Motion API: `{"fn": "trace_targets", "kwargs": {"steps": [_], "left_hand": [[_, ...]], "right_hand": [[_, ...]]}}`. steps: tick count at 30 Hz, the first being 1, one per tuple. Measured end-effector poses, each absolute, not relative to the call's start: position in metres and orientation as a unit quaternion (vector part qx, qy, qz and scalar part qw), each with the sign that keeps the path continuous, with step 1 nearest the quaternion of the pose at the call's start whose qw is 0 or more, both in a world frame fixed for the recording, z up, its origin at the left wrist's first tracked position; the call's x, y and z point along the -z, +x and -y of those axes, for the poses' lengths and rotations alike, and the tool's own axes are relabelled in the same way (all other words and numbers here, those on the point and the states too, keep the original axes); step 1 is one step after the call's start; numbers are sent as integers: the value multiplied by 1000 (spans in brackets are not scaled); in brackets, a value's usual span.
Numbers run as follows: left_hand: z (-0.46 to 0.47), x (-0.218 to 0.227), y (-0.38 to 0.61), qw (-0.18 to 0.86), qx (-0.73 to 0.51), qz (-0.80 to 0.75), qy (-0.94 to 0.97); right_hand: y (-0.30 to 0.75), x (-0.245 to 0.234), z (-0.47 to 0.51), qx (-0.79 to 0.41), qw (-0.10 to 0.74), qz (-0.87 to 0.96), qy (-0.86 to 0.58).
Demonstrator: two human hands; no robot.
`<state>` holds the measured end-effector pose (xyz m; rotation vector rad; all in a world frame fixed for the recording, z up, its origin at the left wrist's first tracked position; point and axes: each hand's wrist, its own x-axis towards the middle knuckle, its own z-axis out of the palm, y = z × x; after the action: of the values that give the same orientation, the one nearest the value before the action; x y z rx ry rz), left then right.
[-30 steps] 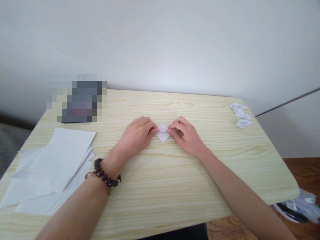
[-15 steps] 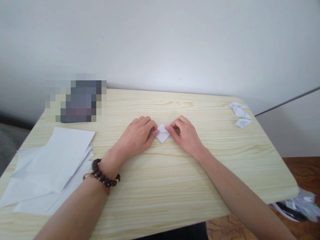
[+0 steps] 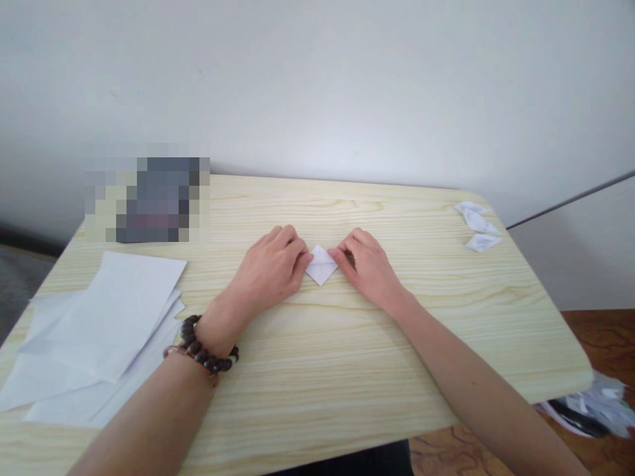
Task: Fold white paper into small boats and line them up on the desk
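Observation:
A small folded piece of white paper [image 3: 321, 267], diamond-shaped with creases across it, lies on the wooden table [image 3: 317, 370] between my hands. My left hand [image 3: 278, 261], with a dark bead bracelet on its wrist, pinches the paper's left corner between thumb and fingers. At the right corner, the thumb and fingertips of my right hand [image 3: 364, 264] are closed on the paper too. The lower point of the diamond faces me and shows uncovered.
Loose sheets of white paper [image 3: 114, 317] overlap at the table's left. Behind them is a dark, pixelated object [image 3: 159, 201]. Several small folded paper pieces [image 3: 479, 221] sit at the far right. A plastic bag [image 3: 602, 403] is on the floor beyond the right edge.
My left hand has shifted slightly left along the paper's edge, so more of its left side shows. My right hand has stayed almost in place.

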<state>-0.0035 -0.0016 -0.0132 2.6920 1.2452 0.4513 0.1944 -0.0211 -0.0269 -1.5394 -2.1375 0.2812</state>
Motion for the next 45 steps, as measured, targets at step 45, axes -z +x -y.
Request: {"fn": "trace_targets", "kwargs": {"steps": [45], "left_hand": [[7,18,-3,65,-162,-463,869]], "right_hand": [[206,24,21,-192,290,821,-453]]}}
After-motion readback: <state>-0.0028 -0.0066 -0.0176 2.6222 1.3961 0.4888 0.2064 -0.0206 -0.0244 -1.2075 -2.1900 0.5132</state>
